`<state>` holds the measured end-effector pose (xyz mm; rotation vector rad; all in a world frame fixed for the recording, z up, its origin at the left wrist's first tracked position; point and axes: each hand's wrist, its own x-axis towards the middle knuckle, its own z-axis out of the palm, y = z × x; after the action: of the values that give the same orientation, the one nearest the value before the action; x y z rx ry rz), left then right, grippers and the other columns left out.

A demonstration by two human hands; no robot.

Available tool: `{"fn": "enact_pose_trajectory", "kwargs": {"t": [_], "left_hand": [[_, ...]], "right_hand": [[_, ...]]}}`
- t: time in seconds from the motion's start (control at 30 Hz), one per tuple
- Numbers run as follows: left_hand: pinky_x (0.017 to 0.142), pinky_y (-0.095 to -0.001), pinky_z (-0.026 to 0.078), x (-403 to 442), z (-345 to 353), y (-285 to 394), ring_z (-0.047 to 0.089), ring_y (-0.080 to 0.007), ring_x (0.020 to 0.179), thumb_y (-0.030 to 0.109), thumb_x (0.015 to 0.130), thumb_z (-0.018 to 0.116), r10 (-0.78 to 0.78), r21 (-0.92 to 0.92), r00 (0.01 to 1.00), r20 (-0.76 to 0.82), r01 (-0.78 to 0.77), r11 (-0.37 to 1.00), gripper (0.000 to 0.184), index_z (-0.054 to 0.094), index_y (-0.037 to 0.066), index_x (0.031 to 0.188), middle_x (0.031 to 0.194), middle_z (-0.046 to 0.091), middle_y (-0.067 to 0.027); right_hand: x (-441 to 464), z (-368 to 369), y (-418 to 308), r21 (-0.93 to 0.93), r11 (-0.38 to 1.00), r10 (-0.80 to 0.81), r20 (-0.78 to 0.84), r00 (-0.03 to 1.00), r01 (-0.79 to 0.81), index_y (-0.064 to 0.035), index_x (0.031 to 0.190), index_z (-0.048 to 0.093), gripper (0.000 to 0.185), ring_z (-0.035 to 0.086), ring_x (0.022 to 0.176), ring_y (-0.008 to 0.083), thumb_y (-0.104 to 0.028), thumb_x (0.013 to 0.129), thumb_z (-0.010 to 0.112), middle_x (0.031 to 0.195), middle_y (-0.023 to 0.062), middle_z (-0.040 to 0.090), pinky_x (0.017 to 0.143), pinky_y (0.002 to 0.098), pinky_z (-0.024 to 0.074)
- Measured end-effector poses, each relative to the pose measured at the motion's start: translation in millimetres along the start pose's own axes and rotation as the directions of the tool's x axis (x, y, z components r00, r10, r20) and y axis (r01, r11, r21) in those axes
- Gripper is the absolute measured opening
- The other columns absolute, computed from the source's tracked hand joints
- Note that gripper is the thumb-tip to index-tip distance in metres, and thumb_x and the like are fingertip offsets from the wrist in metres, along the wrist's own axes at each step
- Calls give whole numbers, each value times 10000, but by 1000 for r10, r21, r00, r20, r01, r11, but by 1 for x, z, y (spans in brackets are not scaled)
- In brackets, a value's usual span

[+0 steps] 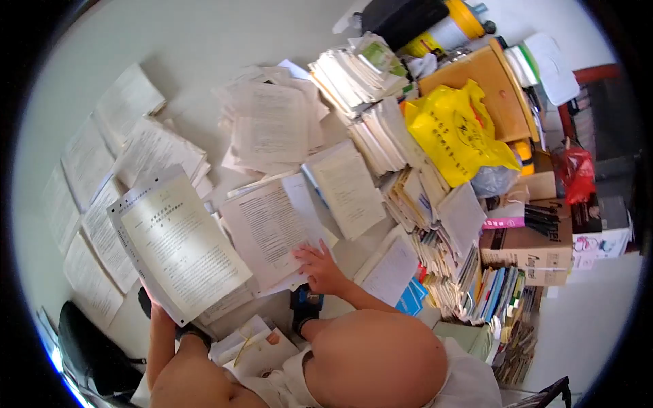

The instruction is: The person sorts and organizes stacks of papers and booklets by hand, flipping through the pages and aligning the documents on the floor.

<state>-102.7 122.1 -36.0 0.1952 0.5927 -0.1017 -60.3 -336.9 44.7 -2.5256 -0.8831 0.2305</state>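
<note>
On the left, my left hand (151,294) grips the lower left edge of a flat pale board with dark corner dots. A printed sheet (183,238) lies on the board's face, and most of the hand's fingers are hidden behind it. My right hand (320,268) rests, fingers apart, on the lower right part of a stack of printed papers (265,224). Right of that stack is another pile of sheets (347,190). A loose heap of printed papers (272,129) sits farther back.
Several printed sheets (88,160) spread across the left side. Tall paper stacks (377,136) run along the right, beside a yellow plastic bag (456,132) and a cardboard box (530,241). Books (500,292) stand lower right. A white packet (262,350) lies between my legs.
</note>
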Motion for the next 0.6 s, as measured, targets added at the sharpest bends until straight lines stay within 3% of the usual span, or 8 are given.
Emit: {"fn": "enact_pose_trajectory", "kwargs": {"t": [0.07,0.13,0.2,0.27,0.3,0.37,0.53,0.6], "left_hand": [[971,-483,533,7,4,-7,639,-336,1113,518,1010,442,-14,64,1000,-15,15,998,596,578,53,1357,1285,643,-159],[970,-482,533,13,3,-16,639,-335,1112,518,1011,441,-33,152,999,-23,36,988,596,577,53,1358,1285,643,-160],[969,-482,534,29,-4,-30,639,-335,1111,519,1012,439,-93,236,995,17,86,968,596,577,53,1359,1285,643,-160],[964,-470,539,54,-11,-53,635,-332,1123,512,1018,427,-247,183,955,166,216,959,588,573,59,1363,1295,636,-166],[965,-469,539,43,44,-63,631,-329,1132,504,1020,422,-335,271,941,-50,336,902,578,575,61,1359,1300,633,-166],[972,-467,536,31,119,-91,622,-323,1152,489,1022,414,-449,301,868,-211,495,815,563,581,66,1354,1315,627,-164],[956,-451,546,47,121,-135,631,-296,1121,479,1022,425,-492,251,854,-168,520,817,536,558,69,1342,1267,641,-146],[907,-407,554,53,89,-136,641,-253,1043,399,1022,485,-389,669,853,-348,516,534,435,522,58,1290,1161,651,-123]], "right_hand": [[3,-4,-3,-45,999,17,10,1000,-17,-70,913,662,247,546,1262,339,54,728,555,1337,119,612,1115,502,370],[9,8,-1,383,917,205,-213,955,-112,-80,1089,668,376,563,1221,346,42,757,540,1327,128,612,1108,490,385],[31,-1,-13,708,632,437,12,900,-316,-81,1279,591,419,607,1155,279,-17,865,564,1336,115,605,1044,429,453],[59,-12,-24,870,-407,466,461,755,-280,-44,1358,543,452,644,1050,209,-74,915,626,1246,156,646,899,358,508],[67,-11,-26,864,-422,462,466,755,-275,-44,1358,543,452,644,1050,209,-74,915,626,1246,156,646,899,358,508],[80,-7,-26,887,26,651,334,681,-460,-45,1369,533,479,668,985,176,-95,914,672,1165,156,689,860,320,521],[60,12,50,579,676,608,-89,789,-455,-35,1373,529,510,691,974,262,-114,896,688,1077,220,709,845,390,535],[47,19,77,333,748,610,-7,792,-573,-49,1350,544,512,658,1028,354,-180,884,712,1136,247,666,916,445,512]]}}
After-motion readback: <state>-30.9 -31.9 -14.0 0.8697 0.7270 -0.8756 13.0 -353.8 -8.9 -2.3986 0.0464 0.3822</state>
